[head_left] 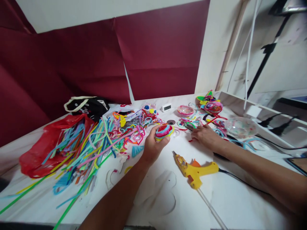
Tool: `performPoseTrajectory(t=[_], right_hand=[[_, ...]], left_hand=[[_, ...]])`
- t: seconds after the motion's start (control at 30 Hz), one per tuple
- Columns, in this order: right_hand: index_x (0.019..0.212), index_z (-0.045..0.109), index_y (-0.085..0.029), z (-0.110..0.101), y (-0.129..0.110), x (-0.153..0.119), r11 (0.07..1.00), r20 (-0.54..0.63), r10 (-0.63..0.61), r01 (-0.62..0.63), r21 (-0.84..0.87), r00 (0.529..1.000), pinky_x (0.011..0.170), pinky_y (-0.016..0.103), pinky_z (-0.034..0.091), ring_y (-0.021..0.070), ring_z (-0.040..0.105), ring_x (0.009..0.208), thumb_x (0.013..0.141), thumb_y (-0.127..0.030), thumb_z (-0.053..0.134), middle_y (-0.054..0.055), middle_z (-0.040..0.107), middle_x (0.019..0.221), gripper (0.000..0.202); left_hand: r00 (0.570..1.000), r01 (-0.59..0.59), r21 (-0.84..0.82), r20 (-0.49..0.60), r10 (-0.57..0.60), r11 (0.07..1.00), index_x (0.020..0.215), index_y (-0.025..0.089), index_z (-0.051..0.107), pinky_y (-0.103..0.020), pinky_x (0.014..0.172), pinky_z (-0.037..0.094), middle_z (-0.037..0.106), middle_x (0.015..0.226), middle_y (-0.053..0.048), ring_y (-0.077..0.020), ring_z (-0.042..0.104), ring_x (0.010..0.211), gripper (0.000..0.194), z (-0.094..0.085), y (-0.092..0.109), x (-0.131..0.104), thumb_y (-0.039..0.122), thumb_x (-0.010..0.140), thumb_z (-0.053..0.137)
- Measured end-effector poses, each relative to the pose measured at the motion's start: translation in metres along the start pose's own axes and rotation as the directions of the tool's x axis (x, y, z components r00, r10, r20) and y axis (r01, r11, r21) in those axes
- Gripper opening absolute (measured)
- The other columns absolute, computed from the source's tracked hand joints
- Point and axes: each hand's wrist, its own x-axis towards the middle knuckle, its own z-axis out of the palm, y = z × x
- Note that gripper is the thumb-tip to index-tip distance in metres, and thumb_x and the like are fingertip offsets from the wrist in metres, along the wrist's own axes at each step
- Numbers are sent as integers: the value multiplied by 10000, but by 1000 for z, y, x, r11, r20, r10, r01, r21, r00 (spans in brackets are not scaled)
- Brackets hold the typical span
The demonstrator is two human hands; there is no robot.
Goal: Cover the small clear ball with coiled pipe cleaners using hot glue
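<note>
Desk: white, busy, filling the lower frame, the action near its middle.
Stems: a big bright heap at the left, spilling rightward from a red bag.
Gun: here it lies, yellow, lower centre-right; nozzle up and left towards the left hand, handle out to the right, below the right hand.
Right hand: right of centre, palm down, fingers pointing left into small scraps; something dark at the fingertips, but whether it's gripped, I cannot tell.
Left hand: centre frame, and it's got the ball, fingers round its left side, thumb along the bottom.
Ball: striped, centre frame, long axis running across, right end tipped slightly up.
Gap: this looks like the one that counts: ball on the left, right hand on the right, a short stretch between; and to the gun's handle, the right hand is the nearer.
</note>
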Motion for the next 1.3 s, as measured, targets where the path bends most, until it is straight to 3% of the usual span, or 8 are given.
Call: performPoseTrajectory(t=[0.13, 0.23, 0.3, 0.37, 0.5, 0.73, 1.3], right_hand=[[854, 666, -160, -16, 2, -2, 992, -71, 1, 8, 129, 998, 722, 307, 430, 207, 646, 791, 943, -143, 422, 94, 713, 852, 260], [897, 622, -180, -39, -7, -8, 965, -145, 28, 11, 262, 989, 575, 241, 422, 144, 585, 612, 991, -290, 379, 27, 657, 727, 283], [838, 616, -195, -53, -18, -14, 883, -248, 61, 63, 465, 967, 510, 233, 390, 129, 523, 548, 966, -356, 456, -6, 600, 648, 261], [817, 625, -193, -62, -30, -18, 847, -334, 19, 162, 506, 942, 527, 223, 400, 120, 537, 580, 937, -311, 525, -2, 615, 683, 196], [875, 652, -174, -61, -45, -18, 854, -468, -115, 328, 404, 876, 589, 229, 427, 122, 582, 648, 924, -204, 558, 23, 637, 750, 111], [873, 648, -136, -47, -48, -11, 861, -559, -197, 415, 295, 806, 596, 263, 434, 144, 562, 656, 929, -170, 563, 45, 604, 744, 107], [855, 664, -119, -40, -49, -11, 879, -549, -225, 411, 241, 805, 600, 274, 405, 153, 533, 665, 937, -176, 549, 49, 579, 732, 152]], left_hand=[[1000, 4, 30, -6, -3, 1000, 1223, 202, 584, -337, 856, 554, 638, 1236, -90, -245, 633, 1061, 519, 0, 0, -1, 303, 737, 736], [1000, 17, 41, -1, -17, 999, 1220, 211, 588, -312, 825, 559, 664, 1178, -69, -223, 648, 1001, 512, 1, 0, -2, 292, 737, 735], [1000, 28, 44, -2, -28, 999, 1219, 212, 588, -313, 836, 557, 668, 1170, -64, -223, 648, 1005, 519, 2, -1, -2, 285, 728, 739], [999, 42, 53, -3, -41, 998, 1217, 206, 588, -325, 856, 552, 665, 1180, -70, -232, 645, 1026, 526, 3, -1, -2, 281, 719, 740], [998, 57, 71, 36, -60, 996, 1228, 197, 568, -349, 895, 534, 665, 1195, -79, -242, 646, 1044, 544, 4, -1, -3, 291, 719, 737], [997, 9, 122, 76, -18, 992, 1206, 187, 564, -345, 955, 504, 668, 1206, -76, -249, 635, 1103, 522, 6, 5, -4, 255, 714, 727], [996, 22, 159, 81, -36, 987, 1224, 180, 557, -409, 1012, 485, 643, 1265, -101, -278, 618, 1155, 544, 9, 6, -7, 277, 714, 721]])
